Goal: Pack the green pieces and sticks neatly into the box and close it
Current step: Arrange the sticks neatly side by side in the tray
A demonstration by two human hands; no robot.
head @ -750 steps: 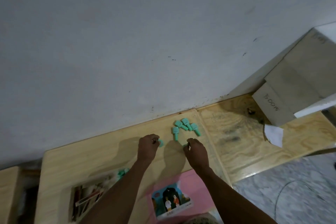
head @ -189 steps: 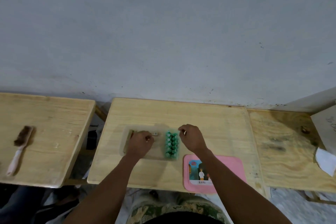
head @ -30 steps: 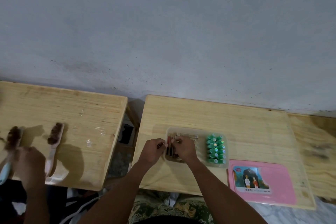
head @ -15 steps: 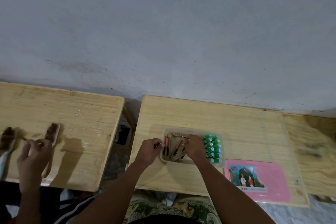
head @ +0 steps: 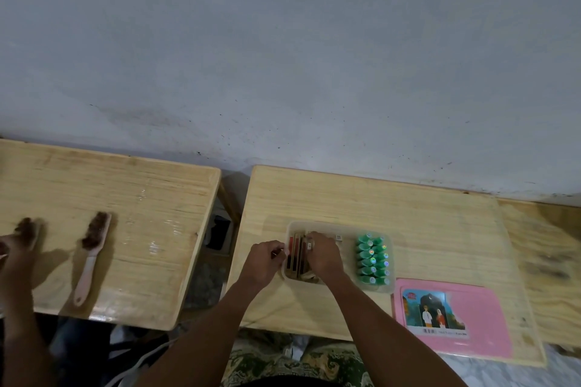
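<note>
A clear plastic box [head: 390, 284] sits on the middle wooden table. Its right side holds several green pieces [head: 373, 258] standing upright in two neat rows. Its left side holds several flat sticks [head: 295, 253], red and wood coloured, lying side by side. My left hand [head: 265, 262] grips the box's left rim with curled fingers. My right hand [head: 323, 256] reaches into the box and presses on the sticks, hiding most of them. The pink lid [head: 471, 317] with a picture label lies flat to the right of the box.
On the left table lies a pink-handled brush [head: 91, 248]. Another person's hand [head: 14, 256] holds a second brush [head: 28, 229] at the far left edge. A gap separates the two tables. A third table [head: 550, 261] adjoins on the right. A grey wall stands behind.
The sticks that lay crossed in the box half a second ago now lie side by side. My right hand has shifted left over them. My left hand stays at the box's left rim.
</note>
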